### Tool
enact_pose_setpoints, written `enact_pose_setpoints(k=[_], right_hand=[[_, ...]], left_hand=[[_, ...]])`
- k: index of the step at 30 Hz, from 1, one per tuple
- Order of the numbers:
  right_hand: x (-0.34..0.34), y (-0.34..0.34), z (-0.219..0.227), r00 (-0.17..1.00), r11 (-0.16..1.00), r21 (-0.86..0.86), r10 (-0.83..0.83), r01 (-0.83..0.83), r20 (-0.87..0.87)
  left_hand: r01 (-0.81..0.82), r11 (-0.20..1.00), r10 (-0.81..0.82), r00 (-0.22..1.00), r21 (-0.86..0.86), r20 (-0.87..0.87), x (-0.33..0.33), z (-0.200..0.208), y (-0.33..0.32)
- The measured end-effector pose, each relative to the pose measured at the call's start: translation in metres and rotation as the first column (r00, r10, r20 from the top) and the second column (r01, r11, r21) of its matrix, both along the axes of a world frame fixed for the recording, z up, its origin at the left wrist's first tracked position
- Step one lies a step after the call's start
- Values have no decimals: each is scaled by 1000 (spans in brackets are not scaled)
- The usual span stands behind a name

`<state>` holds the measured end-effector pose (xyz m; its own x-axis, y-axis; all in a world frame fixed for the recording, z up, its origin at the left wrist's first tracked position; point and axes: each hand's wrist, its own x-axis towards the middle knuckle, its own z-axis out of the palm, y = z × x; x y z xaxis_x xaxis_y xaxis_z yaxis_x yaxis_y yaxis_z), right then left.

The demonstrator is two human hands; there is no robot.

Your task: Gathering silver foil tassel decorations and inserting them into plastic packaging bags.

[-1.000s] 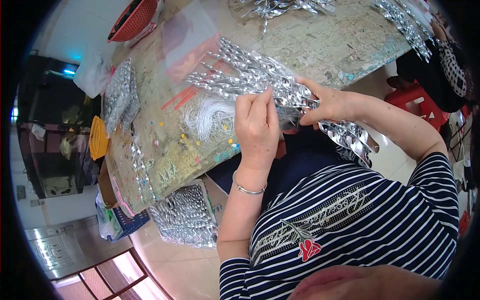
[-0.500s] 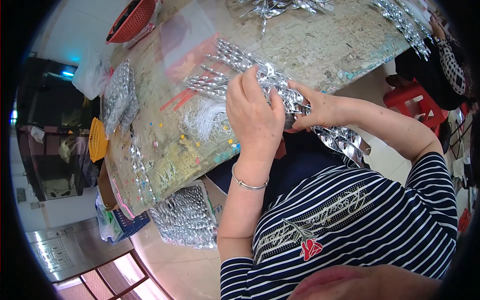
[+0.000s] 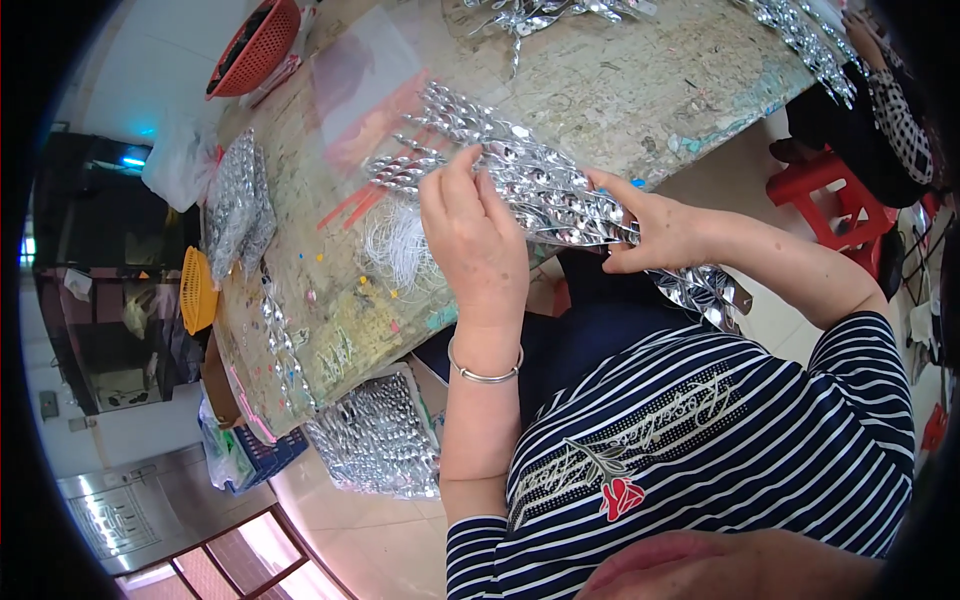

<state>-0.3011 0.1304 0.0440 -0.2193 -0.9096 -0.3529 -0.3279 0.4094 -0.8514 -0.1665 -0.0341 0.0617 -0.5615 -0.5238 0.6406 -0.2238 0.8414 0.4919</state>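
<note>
A bundle of shiny silver twisted foil strips (image 3: 555,190) lies across the near edge of the table, fanned out at its far left end. My right hand (image 3: 655,228) grips its near end, thumb below and fingers above. My left hand (image 3: 470,225) is closed around the bundle's side nearer its far end; some of its fingertips are hidden. A bracelet circles my left wrist. More silver strips (image 3: 700,290) hang below my right hand, by my lap. A tangle of white string (image 3: 400,240) lies just left of my left hand.
Clear plastic bags with red edging (image 3: 365,80) lie on the worn table (image 3: 640,95). Bagged silver strips (image 3: 240,205), a yellow basket (image 3: 199,290) and a red basket (image 3: 255,50) stand along the left. Another person's arm (image 3: 895,120) and a red stool (image 3: 825,200) are at right.
My left hand has slid left along the bundle, uncovering more of its middle. My right hand has shifted slightly right with the near end.
</note>
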Motion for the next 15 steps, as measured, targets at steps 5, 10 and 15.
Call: enact_pose_setpoints(k=[5,10,15], right_hand=[[4,4,4,1000,999,-50,-12,14,23],[4,2,3,997,1000,-13,10,-9,71],[2,1,-1,999,999,12,30,-30,40]], left_hand=[[-20,998,17,999,-55,-51,-2,-3,-8],[-13,1000,13,997,1,-77,-2,2,-8],[-8,999,7,1000,32,8,1,12,-10]])
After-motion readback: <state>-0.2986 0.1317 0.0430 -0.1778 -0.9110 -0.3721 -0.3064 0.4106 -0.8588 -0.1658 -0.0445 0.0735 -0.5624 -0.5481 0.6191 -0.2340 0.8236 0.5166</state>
